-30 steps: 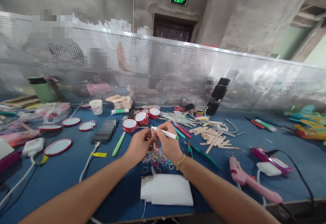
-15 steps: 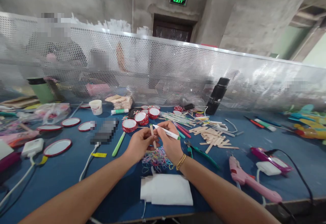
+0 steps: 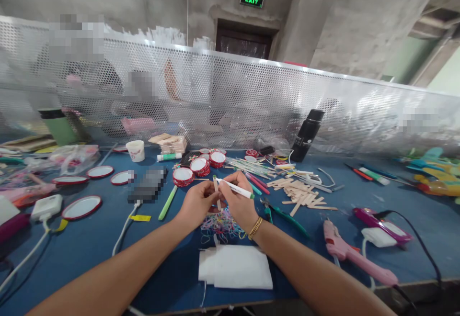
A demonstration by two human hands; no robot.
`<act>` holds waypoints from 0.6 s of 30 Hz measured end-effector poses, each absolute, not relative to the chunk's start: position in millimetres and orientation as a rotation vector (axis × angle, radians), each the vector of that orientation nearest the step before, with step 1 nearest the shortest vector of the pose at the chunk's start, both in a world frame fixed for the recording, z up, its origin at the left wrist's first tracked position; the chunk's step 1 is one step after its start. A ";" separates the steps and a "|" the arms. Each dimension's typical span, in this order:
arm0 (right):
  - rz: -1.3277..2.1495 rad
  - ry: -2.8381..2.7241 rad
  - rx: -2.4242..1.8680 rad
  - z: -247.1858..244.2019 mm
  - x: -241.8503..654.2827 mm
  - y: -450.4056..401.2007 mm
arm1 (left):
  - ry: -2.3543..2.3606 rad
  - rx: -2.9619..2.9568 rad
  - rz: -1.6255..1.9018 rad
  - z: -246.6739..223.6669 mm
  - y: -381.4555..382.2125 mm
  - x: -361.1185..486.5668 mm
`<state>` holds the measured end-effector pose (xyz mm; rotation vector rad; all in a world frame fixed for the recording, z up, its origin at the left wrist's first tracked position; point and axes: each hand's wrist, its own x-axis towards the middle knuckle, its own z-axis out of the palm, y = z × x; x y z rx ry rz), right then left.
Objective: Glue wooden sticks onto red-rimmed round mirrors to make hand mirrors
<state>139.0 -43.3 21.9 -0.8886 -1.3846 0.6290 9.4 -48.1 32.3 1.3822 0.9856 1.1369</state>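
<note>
My left hand (image 3: 197, 204) pinches a flat wooden craft stick (image 3: 219, 203), held upright, with a green mark at its upper end. In my right hand (image 3: 241, 203) is a white marker pen (image 3: 237, 189) with a green end; its tip points at the top of the stick. Whether tip and wood touch, I cannot tell. Below both hands lies a heap of coloured rubber bands (image 3: 221, 225). Nearer to me is a folded white cloth or paper (image 3: 241, 268). Right of my hands lie loose craft sticks (image 3: 300, 191) and green-handled pliers (image 3: 287, 218).
A pink glue gun (image 3: 354, 253) lies at the right, near a purple one (image 3: 381, 225). Red-rimmed discs (image 3: 182, 176), a phone (image 3: 147, 184), a green pen (image 3: 167, 203) and a paper cup (image 3: 135, 151) stand or lie left. A perforated metal screen (image 3: 251, 100) closes the back, beside a black bottle (image 3: 307, 135).
The marker's tip has shifted slightly at the top of the stick, and the green mark there looks a little larger. Both hands keep their grip in nearly the same place.
</note>
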 end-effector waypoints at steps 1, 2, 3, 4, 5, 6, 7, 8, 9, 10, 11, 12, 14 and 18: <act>0.626 -1.389 -0.887 21.8 138.9 -43.2 | 0.985 1.386 1.139 32.3 -48.1 9.5; 0.624 -1.393 -0.885 21.6 138.9 -43.0 | 0.984 1.391 1.142 32.1 -48.0 9.4; 0.621 -1.396 -0.883 21.4 138.9 -42.8 | 0.986 1.396 1.144 31.7 -47.7 9.3; 0.617 -1.400 -0.880 21.1 138.8 -42.7 | 0.988 1.398 1.147 31.2 -47.4 9.1; 0.614 -1.403 -0.877 20.8 138.8 -42.5 | 0.990 1.399 1.148 30.6 -47.0 8.9; 0.612 -1.406 -0.874 20.5 138.8 -42.3 | 0.990 1.401 1.149 30.1 -46.8 8.8; 0.609 -1.409 -0.871 20.3 138.8 -42.1 | 0.988 1.405 1.149 29.8 -46.6 8.6; 0.606 -1.413 -0.869 20.2 138.8 -42.0 | 0.987 1.410 1.149 29.6 -46.7 8.6; 0.603 -1.414 -0.869 20.2 138.7 -41.8 | 0.987 1.414 1.149 29.7 -46.8 8.7; 0.599 -1.413 -0.871 20.2 138.6 -41.8 | 0.990 1.416 1.149 30.1 -47.1 8.8; 0.595 -1.412 -0.875 20.3 138.5 -41.7 | 0.996 1.416 1.150 30.6 -47.5 9.1; 0.593 -1.411 -0.878 20.5 138.4 -41.7 | 1.002 1.415 1.153 31.2 -47.8 9.3; 0.597 -1.406 -0.880 20.8 138.1 -41.7 | 1.007 1.415 1.161 32.3 -48.3 9.8; 0.595 -1.390 -0.883 21.3 137.8 -41.4 | 0.992 1.430 1.172 32.2 -47.4 9.5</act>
